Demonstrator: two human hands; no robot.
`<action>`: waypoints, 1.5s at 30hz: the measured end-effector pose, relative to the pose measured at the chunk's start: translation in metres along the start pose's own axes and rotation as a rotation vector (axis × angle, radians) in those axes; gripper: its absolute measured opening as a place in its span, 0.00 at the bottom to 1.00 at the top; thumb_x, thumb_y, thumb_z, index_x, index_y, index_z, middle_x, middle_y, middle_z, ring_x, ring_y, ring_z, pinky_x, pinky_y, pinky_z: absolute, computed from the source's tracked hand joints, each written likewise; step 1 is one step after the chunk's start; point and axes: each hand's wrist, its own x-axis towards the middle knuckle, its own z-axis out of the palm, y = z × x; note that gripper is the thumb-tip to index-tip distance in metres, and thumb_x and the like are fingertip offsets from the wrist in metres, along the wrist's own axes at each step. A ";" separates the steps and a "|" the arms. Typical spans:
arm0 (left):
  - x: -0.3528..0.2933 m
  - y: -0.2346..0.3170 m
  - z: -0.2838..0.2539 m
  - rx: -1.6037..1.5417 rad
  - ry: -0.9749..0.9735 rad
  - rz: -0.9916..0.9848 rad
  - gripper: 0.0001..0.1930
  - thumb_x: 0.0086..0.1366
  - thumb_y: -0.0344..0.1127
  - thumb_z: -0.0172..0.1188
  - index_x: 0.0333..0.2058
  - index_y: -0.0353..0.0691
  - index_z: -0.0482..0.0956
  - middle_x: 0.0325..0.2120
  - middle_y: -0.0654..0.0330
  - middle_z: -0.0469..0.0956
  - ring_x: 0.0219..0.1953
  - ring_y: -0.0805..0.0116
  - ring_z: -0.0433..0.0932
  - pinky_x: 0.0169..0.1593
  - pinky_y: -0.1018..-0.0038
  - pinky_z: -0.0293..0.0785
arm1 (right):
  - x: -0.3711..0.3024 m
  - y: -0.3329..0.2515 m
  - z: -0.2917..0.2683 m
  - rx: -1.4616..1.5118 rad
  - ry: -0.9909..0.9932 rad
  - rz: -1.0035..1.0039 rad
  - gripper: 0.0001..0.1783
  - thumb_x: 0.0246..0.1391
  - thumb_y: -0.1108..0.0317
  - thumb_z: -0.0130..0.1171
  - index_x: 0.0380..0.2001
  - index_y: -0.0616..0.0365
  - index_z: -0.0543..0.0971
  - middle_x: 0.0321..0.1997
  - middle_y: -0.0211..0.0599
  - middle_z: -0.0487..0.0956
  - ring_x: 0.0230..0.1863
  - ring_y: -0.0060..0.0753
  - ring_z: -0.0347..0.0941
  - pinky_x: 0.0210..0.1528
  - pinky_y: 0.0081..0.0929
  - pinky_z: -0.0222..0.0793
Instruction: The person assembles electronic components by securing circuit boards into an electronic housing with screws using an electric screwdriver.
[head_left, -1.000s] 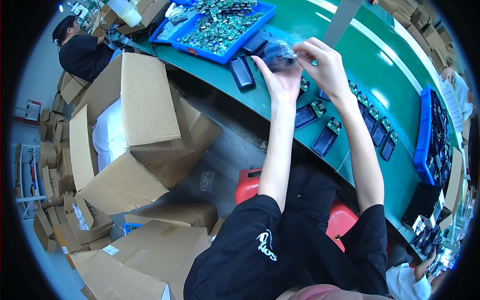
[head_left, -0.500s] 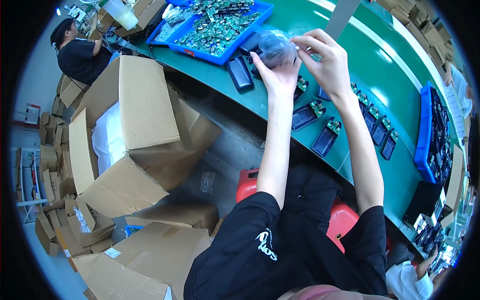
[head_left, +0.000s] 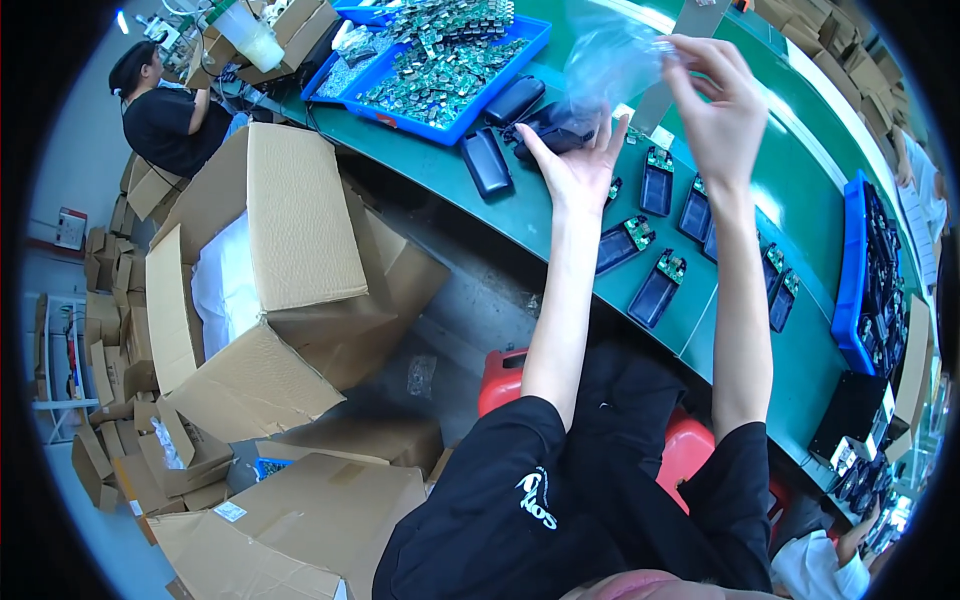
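My right hand (head_left: 722, 105), raised over the green bench, pinches the edge of a clear plastic bag (head_left: 610, 65). The bag hangs loosely to its left, blurred by motion. My left hand (head_left: 580, 170) has its thumb and fingers spread, palm up, beneath the bag. Dark plastic housings (head_left: 556, 130) are right at its fingers; whether they rest on the palm or the bench I cannot tell. Two more black housings lie just left of it, one nearer (head_left: 487, 163) and one farther (head_left: 515, 101).
Open housings with green circuit boards (head_left: 657, 288) lie in rows on the bench (head_left: 680, 335). A blue tray (head_left: 440, 132) heaped with circuit boards stands far left, another blue bin (head_left: 850, 270) at right. Cardboard boxes (head_left: 305, 220) stand left; co-workers (head_left: 175, 125) sit nearby.
My right hand has moved right and slightly up, pulling the bag off the left palm. The bag is stretched out and lifted, and the dark housings by my left hand show more.
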 end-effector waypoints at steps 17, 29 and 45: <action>0.013 0.002 -0.006 0.272 -0.078 -0.205 0.45 0.66 0.70 0.39 0.62 0.29 0.57 0.55 0.42 0.67 0.58 0.47 0.68 0.61 0.56 0.69 | -0.022 -0.022 -0.067 0.186 -0.069 0.059 0.10 0.55 0.80 0.59 0.41 0.67 0.80 0.42 0.35 0.77 0.42 0.23 0.76 0.44 0.20 0.77; -0.131 -0.058 0.027 0.777 -0.131 -0.272 0.46 0.64 0.72 0.41 0.68 0.41 0.51 0.61 0.49 0.64 0.59 0.58 0.69 0.59 0.62 0.69 | -0.149 -0.067 -0.106 -0.148 0.118 0.047 0.09 0.47 0.80 0.63 0.34 0.63 0.77 0.32 0.39 0.76 0.33 0.34 0.74 0.35 0.27 0.70; -0.530 0.027 -0.146 1.611 0.836 0.689 0.10 0.67 0.30 0.48 0.32 0.34 0.78 0.29 0.64 0.76 0.33 0.74 0.72 0.35 0.78 0.66 | -0.302 -0.091 -0.009 0.682 -1.133 0.344 0.07 0.54 0.76 0.58 0.37 0.64 0.81 0.36 0.41 0.82 0.37 0.32 0.79 0.44 0.23 0.72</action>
